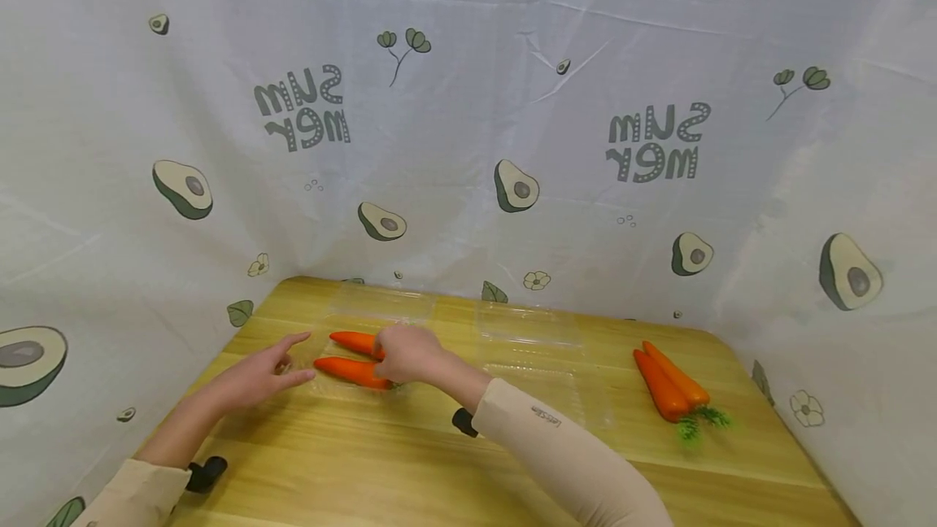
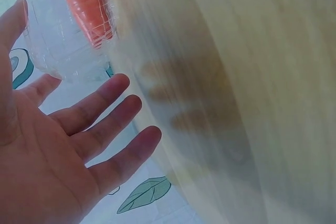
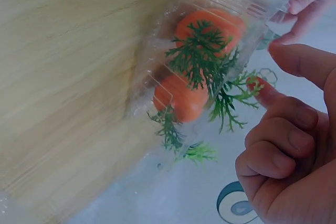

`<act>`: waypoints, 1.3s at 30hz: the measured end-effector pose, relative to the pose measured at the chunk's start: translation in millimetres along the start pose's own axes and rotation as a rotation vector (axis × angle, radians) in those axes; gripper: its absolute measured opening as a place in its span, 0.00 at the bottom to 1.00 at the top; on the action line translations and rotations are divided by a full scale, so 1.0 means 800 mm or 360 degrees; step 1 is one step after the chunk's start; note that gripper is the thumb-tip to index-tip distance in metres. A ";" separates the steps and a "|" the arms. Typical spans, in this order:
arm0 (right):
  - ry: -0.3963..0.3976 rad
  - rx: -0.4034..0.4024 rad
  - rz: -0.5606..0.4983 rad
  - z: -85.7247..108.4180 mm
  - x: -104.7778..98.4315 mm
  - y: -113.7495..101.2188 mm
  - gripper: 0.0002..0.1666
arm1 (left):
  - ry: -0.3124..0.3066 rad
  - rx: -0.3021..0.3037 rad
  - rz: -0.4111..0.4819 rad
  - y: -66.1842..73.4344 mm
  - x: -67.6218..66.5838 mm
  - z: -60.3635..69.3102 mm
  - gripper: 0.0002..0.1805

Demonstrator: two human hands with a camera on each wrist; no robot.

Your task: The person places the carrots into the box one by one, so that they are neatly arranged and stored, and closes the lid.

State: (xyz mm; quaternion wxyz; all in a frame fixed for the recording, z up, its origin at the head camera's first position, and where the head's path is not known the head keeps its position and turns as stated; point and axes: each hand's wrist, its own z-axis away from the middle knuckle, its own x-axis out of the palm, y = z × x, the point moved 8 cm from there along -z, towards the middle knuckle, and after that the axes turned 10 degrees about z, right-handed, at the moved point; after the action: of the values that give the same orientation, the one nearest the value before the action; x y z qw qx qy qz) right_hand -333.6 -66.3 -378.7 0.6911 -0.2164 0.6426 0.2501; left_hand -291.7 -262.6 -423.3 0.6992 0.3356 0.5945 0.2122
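Two bare hands flanked the work at the lower left of the frame, starting with the left hand (image 1: 259, 376), fingers spread and gripping nothing, its thumb and forefinger at the left end of a clear plastic hinged container (image 2: 52, 32), perhaps to steady so light a tray. Inside its base lay two smooth orange carrots (image 1: 353, 372), side by side with tips leftward, probably because their long shapes suited the tray lengthwise; their feathery green plastic tops (image 3: 202, 51) stuck out past its right end. Over those tops came the right hand (image 1: 410, 352), thumb apart, forefinger reaching to the fronds and the other three fingers curled, with nothing visibly gripped; it seemed placed there to tuck stray greenery. Right of it, at lower centre, a second clear plastic container (image 1: 542, 393) lay with its lid folded back, leaving its base accessible. Farther right, another pair of orange carrots (image 1: 662, 385) rested together on the yellowish wooden table (image 1: 329, 462), greens pointing toward the lower right.
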 end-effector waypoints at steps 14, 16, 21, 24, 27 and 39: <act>0.0104 -0.0023 -0.0110 0.036 -0.017 0.025 0.10 | -0.0034 0.0014 -0.0024 0.009 0.000 0.001 0.45; 0.0121 -0.0019 -0.0138 0.042 -0.018 0.033 0.15 | -0.0035 0.0008 -0.0027 0.008 0.000 0.000 0.45; 0.0144 -0.0019 -0.0216 0.056 -0.021 0.049 0.18 | -0.0033 -0.0011 -0.0031 0.005 0.000 0.000 0.46; 0.0145 -0.0010 -0.0260 0.065 -0.023 0.058 0.18 | -0.0033 -0.0009 -0.0033 0.005 0.001 0.000 0.46; 0.0140 -0.0003 -0.0285 0.073 -0.022 0.065 0.18 | -0.0030 -0.0015 -0.0035 0.003 0.001 -0.001 0.46; 0.0150 0.0032 -0.0376 0.097 -0.018 0.093 0.19 | 0.0088 0.0058 -0.0147 0.003 -0.003 0.000 0.45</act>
State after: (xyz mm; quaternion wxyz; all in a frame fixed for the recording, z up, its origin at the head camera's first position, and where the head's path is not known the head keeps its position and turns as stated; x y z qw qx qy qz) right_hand -320.4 38.8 -356.2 0.6870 -0.2952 0.6468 0.1500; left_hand -292.1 -262.5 -419.6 0.6853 0.3145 0.6322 0.1779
